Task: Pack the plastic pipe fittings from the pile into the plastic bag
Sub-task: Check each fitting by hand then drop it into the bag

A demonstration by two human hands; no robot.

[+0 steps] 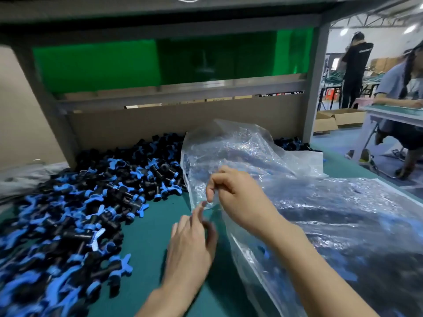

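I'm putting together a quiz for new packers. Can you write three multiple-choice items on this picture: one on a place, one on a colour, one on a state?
1. Where does the pile of fittings lie relative to the plastic bag?
A. To its left
B. On top of it
C. In front of it, nearest the person

2. What colour is the table mat?
A. Red
B. Teal green
C. Yellow

3. What is the right hand doing?
A. Pinching the bag's edge
B. Lying flat on the mat
C. Holding a fitting

Answers:
1 A: the pile spreads over the left side and the bag lies on the right.
2 B: teal green shows between pile and bag.
3 A: its thumb and fingers close on the clear film.
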